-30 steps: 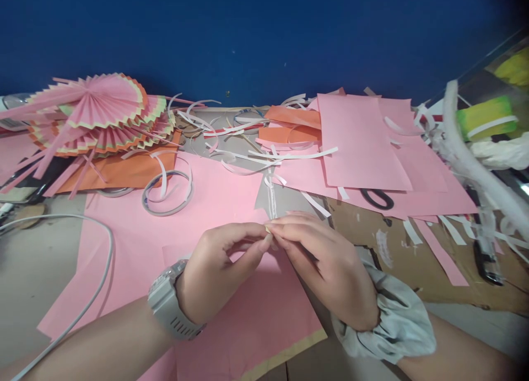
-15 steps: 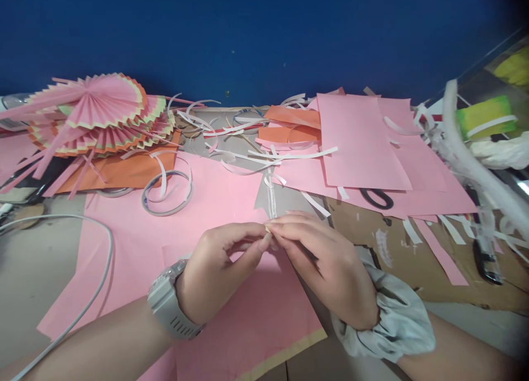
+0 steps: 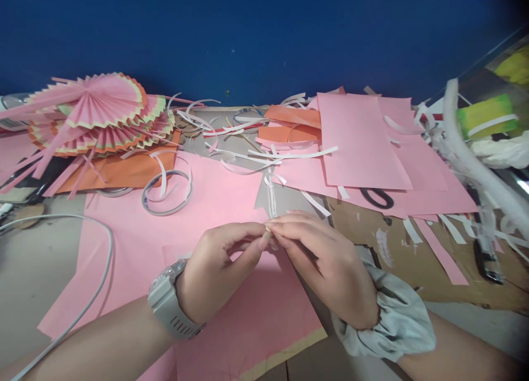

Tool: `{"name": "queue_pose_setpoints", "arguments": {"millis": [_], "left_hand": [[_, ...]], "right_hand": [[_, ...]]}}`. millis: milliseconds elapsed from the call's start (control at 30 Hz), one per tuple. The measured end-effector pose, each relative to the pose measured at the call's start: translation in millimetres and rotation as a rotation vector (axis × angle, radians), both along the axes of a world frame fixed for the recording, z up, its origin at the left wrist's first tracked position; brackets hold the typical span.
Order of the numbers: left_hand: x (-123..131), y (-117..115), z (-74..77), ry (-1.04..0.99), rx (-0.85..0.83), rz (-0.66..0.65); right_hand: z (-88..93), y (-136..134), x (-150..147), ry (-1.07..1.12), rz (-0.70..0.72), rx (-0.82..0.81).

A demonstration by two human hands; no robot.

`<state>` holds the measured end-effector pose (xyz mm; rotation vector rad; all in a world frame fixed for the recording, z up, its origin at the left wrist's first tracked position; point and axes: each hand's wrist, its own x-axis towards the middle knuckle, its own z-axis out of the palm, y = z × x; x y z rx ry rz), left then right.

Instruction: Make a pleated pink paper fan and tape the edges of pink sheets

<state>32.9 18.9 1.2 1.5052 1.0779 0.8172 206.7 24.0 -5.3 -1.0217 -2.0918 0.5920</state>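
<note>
1. State: left hand (image 3: pixel 215 271) and right hand (image 3: pixel 326 265) meet fingertip to fingertip over the pink sheet (image 3: pixel 231 293). Both sets of fingers are pinched narrow on the near end of a thin white strip (image 3: pixel 272 204) that runs away from the hands across the counter (image 3: pixel 33 271). What exactly sits between the tips is too small to tell.
2. Risk: strip tears. It looks thin; pulling the two pinches apart or twisting would likely snap it at the grip.
3. Risk: slip. Only the very end is held, so a small relaxation probably drops it into the loose white offcuts (image 3: pixel 248 160), where it would be hard to pick out again.
4. Risk: snag. The far end lies among curled scraps near the tape ring (image 3: pixel 167 196); dragging it could pull those along.
5. Risk: the forearms rest on the pink sheet, so shifting them may crease it or slide it.
6. Scissors (image 3: pixel 377 198) sit half under paper on the right, an easy blind catch.
</note>
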Motion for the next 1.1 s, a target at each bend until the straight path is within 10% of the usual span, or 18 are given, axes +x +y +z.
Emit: {"name": "queue_pose_setpoints", "arguments": {"millis": [1100], "left_hand": [[0.5, -1.1, -3.8, 0.227, 0.153, 0.002]], "right_hand": [[-2.8, -1.9, 0.1, -0.065, -0.027, -0.087]]}}
